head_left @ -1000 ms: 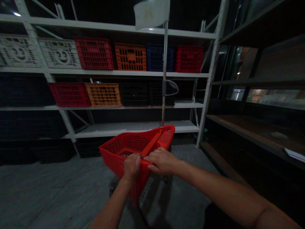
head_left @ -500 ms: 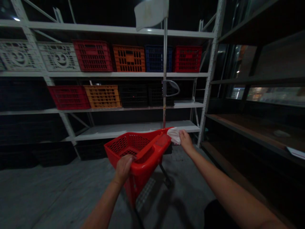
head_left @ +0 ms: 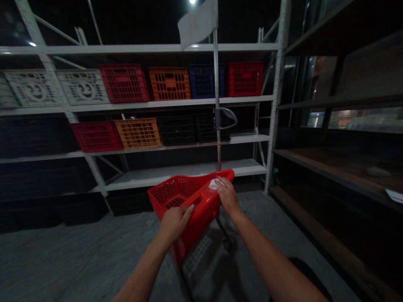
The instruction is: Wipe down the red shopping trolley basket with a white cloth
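The left grip [head_left: 172, 223] is closed over the near rim of the red cart [head_left: 201, 220]. Ahead of it and to its right, the right grip [head_left: 227, 197] lies with fingers outstretched over a white cloth [head_left: 213, 184] on the cart's top edge; whether it pinches the cloth, I cannot tell. Beyond both grips stand a pole [head_left: 216, 67] with a pale flag [head_left: 198, 26] and a white rack [head_left: 176, 175] of crates [head_left: 169, 89].
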Motion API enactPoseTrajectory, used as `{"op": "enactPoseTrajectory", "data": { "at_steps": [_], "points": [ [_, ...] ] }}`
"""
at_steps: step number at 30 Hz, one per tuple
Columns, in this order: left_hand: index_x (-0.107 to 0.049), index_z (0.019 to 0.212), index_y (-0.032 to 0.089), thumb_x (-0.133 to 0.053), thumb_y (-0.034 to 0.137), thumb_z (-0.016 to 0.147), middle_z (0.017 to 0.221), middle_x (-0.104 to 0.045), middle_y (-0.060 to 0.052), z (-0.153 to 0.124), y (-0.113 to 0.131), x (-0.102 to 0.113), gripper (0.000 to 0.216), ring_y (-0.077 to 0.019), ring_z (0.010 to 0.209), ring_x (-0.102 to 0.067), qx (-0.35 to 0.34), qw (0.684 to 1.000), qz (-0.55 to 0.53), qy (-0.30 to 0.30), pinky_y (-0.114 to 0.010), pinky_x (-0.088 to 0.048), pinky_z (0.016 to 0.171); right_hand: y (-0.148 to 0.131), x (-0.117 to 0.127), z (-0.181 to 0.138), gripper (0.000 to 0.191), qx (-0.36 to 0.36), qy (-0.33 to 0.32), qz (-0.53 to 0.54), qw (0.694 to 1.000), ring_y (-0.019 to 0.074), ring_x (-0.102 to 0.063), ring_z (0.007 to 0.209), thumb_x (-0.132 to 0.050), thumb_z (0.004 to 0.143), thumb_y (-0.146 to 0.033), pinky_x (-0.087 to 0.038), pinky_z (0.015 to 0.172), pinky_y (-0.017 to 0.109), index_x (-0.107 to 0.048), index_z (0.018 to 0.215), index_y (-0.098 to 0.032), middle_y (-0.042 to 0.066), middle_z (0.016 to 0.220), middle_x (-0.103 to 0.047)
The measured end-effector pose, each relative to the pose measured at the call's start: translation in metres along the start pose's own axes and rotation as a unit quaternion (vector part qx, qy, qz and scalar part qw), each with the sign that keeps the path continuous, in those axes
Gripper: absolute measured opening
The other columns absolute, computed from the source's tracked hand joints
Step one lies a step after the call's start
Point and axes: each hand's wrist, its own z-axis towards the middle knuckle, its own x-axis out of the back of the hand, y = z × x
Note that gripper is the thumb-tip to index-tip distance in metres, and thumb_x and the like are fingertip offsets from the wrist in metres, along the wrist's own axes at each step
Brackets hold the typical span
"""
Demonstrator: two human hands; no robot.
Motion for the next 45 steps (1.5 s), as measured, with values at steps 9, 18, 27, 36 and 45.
{"op": "enactPoseTrajectory", "data": {
  "at_steps": [9,18,27,36,45],
  "points": [
    [-0.064,0.077,0.013,-0.01,0.042,0.09,0.076,-0.068,-0.011,0.03,0.007,-0.022,0.062,-0.0171,0.074,-0.061,-0.004,0.998,0.049,0.03,-0.025,-0.04,0.067,-0.035,-0.056,-0.033,0.047,-0.16,0.193,0.092,0.964,0.0185,-0.018,0.134,-0.019,0.093,-0.032,-0.022,0.107,0.042,-0.032,0.136,-0.017,0.008,0.145,-0.023],
    [-0.063,0.08,0.012,-0.002,0.031,0.091,0.075,-0.067,-0.012,0.041,0.006,-0.031,0.065,-0.016,0.069,-0.061,-0.032,0.998,0.049,0.031,-0.025,-0.039,0.062,-0.101,-0.09,-0.077,0.05,-0.159,0.121,0.026,0.98,0.0249,-0.01,0.135,-0.017,0.093,-0.034,-0.02,0.105,0.051,-0.021,0.14,-0.017,0.01,0.147,-0.014],
    [-0.062,0.061,0.015,-0.008,0.038,0.091,0.062,-0.065,-0.01,0.022,0.001,-0.019,0.065,-0.0158,0.063,-0.06,-0.037,0.999,0.018,0.031,-0.025,-0.034,0.059,-0.009,-0.028,0.027,0.053,-0.334,0.104,0.001,0.937,0.0282,-0.009,0.135,-0.017,0.091,-0.034,-0.026,0.099,0.054,-0.025,0.138,-0.012,0.015,0.147,-0.009],
    [-0.056,0.055,0.017,-0.022,0.045,0.089,0.055,-0.059,-0.004,0.006,-0.007,-0.008,0.055,-0.0128,0.057,-0.055,-0.09,0.994,-0.051,0.02,-0.023,-0.034,0.058,-0.07,-0.026,-0.049,0.045,-0.074,-0.02,-0.128,0.989,0.0194,-0.008,0.136,-0.023,0.093,-0.028,-0.008,0.106,0.051,-0.028,0.137,-0.025,0.002,0.143,-0.03],
    [-0.066,0.063,0.019,-0.032,0.046,0.084,0.064,-0.065,-0.003,-0.011,-0.03,0.021,0.048,-0.0141,0.064,-0.057,-0.088,0.995,-0.039,-0.018,-0.025,-0.04,0.069,0.017,0.047,0.038,0.04,-0.088,-0.159,-0.269,0.946,0.021,-0.024,0.131,-0.022,0.093,-0.031,0.002,0.101,0.06,-0.054,0.116,-0.025,0.005,0.126,-0.052]
  ]
}}
